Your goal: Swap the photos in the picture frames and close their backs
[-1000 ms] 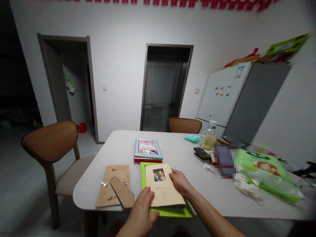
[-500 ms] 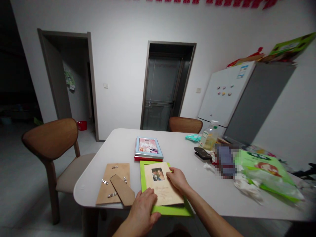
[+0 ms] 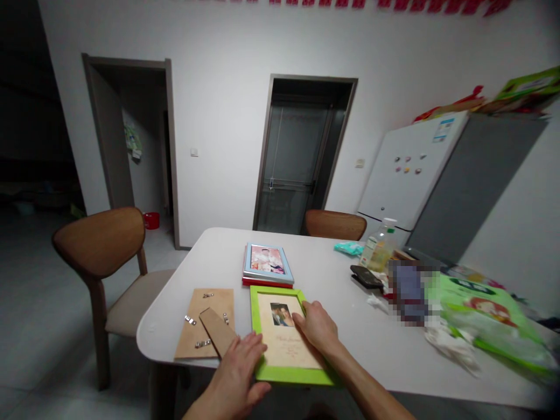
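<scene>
A lime-green photo frame (image 3: 292, 374) lies at the table's near edge. Inside its border sits a cream paper insert (image 3: 295, 344) with a small photo of two people. My left hand (image 3: 238, 373) rests flat at the frame's lower left side, fingers stretched and nothing grasped. On the right side, my right hand (image 3: 318, 329) grips the frame's border, with the thumb over the insert; part of that border is hidden. A brown backing board (image 3: 188, 344) with metal clips and a stand leg lies to the left, partly behind my left hand.
Beyond the green frame is a stack of frames, a light-blue one (image 3: 287, 269) on top. A bottle (image 3: 377, 248), a black wallet-like item (image 3: 366, 277), crumpled tissues (image 3: 452, 347) and a green plastic package (image 3: 490, 315) lie to the right. Chairs (image 3: 102, 239) stand around the table.
The cream insert, earlier lying askew over the green border, now sits within it. My left hand has shifted slightly left along the frame; the right stays at the right side.
</scene>
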The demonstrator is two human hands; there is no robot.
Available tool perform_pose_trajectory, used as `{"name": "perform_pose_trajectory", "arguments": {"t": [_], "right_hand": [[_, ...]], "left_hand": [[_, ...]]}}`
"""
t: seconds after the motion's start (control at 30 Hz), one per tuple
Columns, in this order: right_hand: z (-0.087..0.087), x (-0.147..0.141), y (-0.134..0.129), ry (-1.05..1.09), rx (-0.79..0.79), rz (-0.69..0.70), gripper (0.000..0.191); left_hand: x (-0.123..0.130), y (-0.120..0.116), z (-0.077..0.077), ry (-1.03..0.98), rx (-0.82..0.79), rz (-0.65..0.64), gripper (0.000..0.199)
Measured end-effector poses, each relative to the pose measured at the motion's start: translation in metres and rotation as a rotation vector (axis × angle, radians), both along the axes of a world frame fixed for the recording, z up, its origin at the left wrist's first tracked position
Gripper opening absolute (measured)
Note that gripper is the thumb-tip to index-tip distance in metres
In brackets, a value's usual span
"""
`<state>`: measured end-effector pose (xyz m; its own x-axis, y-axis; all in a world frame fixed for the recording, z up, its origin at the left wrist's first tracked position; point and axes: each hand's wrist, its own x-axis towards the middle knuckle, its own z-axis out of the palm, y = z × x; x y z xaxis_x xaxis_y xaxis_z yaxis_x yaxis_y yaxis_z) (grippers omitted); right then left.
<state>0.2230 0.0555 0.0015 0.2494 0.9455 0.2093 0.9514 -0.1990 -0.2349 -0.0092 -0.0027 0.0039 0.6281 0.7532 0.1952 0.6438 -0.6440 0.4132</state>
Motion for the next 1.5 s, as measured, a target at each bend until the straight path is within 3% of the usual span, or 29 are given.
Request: {"name": "perform_pose_trajectory", "arguments": {"t": [0.1, 0.2, 0.33, 0.5, 0.63, 0.8, 0.93, 1.03, 1.3, 1.37, 1.5], "right_hand": [[0.003, -0.02, -0.005, 0.081, 0.108, 0.132, 0.035], [0.008, -0.063, -0.015, 0.17, 0.135, 0.364, 0.031], [0.011, -0.124, -0.027, 0.17, 0.078, 0.6, 0.032], [0.01, -0.157, -0.027, 0.198, 0.002, 0.632, 0.04], [0.022, -0.142, -0.032, 0.37, 0.042, 0.631, 0.037], [0.042, -0.08, -0.052, 0.4, 0.071, 0.596, 0.04], [0.041, -0.022, -0.064, 0.376, 0.0, 0.506, 0.038], [0.032, 0.006, -0.067, 0.364, -0.041, 0.428, 0.038], [0.002, 0.005, -0.052, 0.23, 0.037, 0.372, 0.039], [-0.002, 0.003, -0.052, 0.181, 0.072, 0.369, 0.037], [-0.003, 0.003, -0.059, 0.177, 0.096, 0.386, 0.036]], "left_hand": [[-0.045, 0.008, -0.013, 0.009, 0.089, 0.215, 0.056], [-0.083, 0.017, -0.03, 0.055, 0.146, 0.415, 0.06], [-0.104, 0.025, -0.043, 0.03, 0.214, 0.419, 0.056], [-0.108, 0.029, -0.037, -0.059, 0.208, 0.392, 0.05], [-0.096, 0.024, -0.018, -0.164, 0.216, 0.345, 0.042], [-0.035, 0.01, 0.01, -0.176, 0.179, 0.208, 0.037], [0.022, 0.005, 0.015, -0.118, 0.078, 0.082, 0.037], [0.047, 0.007, 0.012, -0.069, 0.024, 0.033, 0.035], [0.053, 0.013, 0.007, 0.059, 0.028, 0.05, 0.015], [0.05, 0.012, 0.007, 0.064, 0.021, 0.043, 0.02], [0.039, 0.006, 0.0, 0.062, -0.042, 0.037, 0.053]]}}
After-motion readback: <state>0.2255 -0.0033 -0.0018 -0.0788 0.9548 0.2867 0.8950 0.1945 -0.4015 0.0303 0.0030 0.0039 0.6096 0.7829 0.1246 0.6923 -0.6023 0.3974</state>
